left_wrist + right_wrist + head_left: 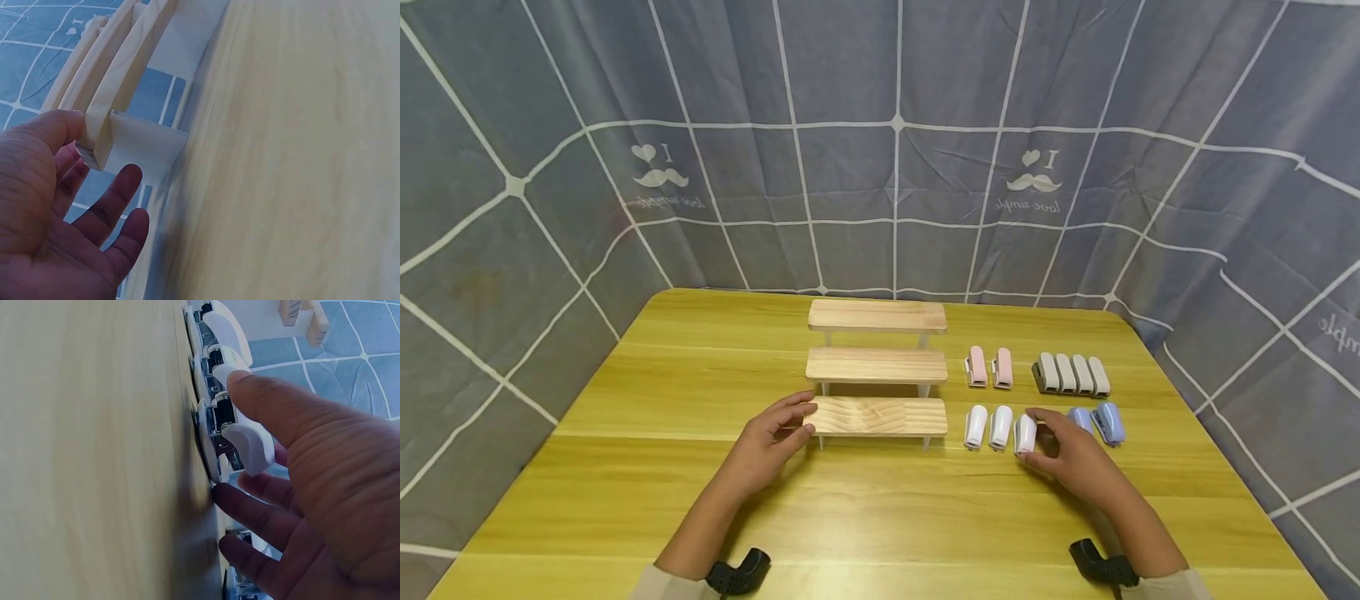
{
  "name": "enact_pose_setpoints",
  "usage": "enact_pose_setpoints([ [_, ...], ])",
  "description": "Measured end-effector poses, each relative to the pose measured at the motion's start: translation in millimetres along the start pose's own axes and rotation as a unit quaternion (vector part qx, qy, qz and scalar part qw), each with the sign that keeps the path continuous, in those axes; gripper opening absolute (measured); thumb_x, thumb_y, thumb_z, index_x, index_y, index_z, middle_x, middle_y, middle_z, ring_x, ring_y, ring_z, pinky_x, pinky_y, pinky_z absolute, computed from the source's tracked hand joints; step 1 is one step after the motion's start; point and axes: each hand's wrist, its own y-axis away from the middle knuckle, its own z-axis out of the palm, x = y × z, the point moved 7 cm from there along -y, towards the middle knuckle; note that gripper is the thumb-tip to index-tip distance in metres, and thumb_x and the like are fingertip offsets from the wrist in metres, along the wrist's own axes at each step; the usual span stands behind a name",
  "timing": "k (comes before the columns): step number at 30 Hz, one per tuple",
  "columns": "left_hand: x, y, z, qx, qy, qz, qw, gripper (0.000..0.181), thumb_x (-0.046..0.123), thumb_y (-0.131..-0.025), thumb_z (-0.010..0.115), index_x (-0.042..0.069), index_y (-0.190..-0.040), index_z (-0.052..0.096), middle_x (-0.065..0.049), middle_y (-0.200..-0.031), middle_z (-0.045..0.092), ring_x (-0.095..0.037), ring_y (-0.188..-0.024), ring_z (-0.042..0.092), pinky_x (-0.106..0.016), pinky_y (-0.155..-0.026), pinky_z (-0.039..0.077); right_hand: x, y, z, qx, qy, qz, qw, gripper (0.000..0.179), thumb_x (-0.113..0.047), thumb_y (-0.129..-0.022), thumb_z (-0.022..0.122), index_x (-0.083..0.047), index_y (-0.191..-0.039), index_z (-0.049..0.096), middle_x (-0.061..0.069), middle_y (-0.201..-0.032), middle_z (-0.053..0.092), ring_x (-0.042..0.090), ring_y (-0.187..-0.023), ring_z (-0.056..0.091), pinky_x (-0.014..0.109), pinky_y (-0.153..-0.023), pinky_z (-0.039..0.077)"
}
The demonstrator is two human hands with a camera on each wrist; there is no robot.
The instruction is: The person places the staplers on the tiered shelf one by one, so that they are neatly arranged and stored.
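Observation:
A wooden three-tier stand (876,417) with pale legs is on the table. My left hand (767,442) holds the left end of its lowest board (128,65), the thumb at the front edge and another finger behind it; the other fingers spread loosely below. At the right, my right hand (1078,462) has thumb and forefinger around a white hole punch (1025,435), the last of three in a row. In the right wrist view its curved lever (250,447) and metal hinge show beside the thumb. Two more white punches (1000,427) stand to its left.
Two pink punches (976,367) lie behind the white ones. Several grey punches (1078,375) sit side by side at the back right. Two blue punches (1108,423) lie beyond the right hand, one partly hidden. A grid-patterned curtain (850,183) surrounds the wooden table (880,517).

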Motion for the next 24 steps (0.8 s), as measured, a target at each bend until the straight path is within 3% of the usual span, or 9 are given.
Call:
enact_pose_setpoints([
  [6, -2.8, 0.7, -0.4, 0.005, 0.005, -0.006, 1.0, 0.039, 0.021, -0.098, 0.066, 0.002, -0.132, 0.063, -0.007, -0.148, 0.05, -0.026, -0.117, 0.058, -0.031, -0.09, 0.051, -1.8, 1.3, 0.2, -0.001, 0.009, 0.003, 1.0, 0.069, -0.027, -0.086, 0.081, 0.003, -0.14, 0.049, 0.026, -0.135, 0.053, 0.042, -0.118, 0.055, 0.059, -0.096, 0.044],
  [24, -6.6, -0.1, -0.9, 0.006, 0.015, -0.007, 0.9998, 0.039, 0.021, -0.098, 0.066, 0.002, -0.132, 0.063, -0.007, -0.148, 0.05, -0.027, -0.118, 0.058, -0.029, -0.091, 0.05, -5.7, 1.4, -3.1, 0.018, 0.022, -0.006, 0.9996, 0.064, -0.019, -0.086, 0.08, 0.004, -0.138, 0.051, 0.023, -0.128, 0.058, 0.039, -0.113, 0.059, 0.056, -0.091, 0.047],
])
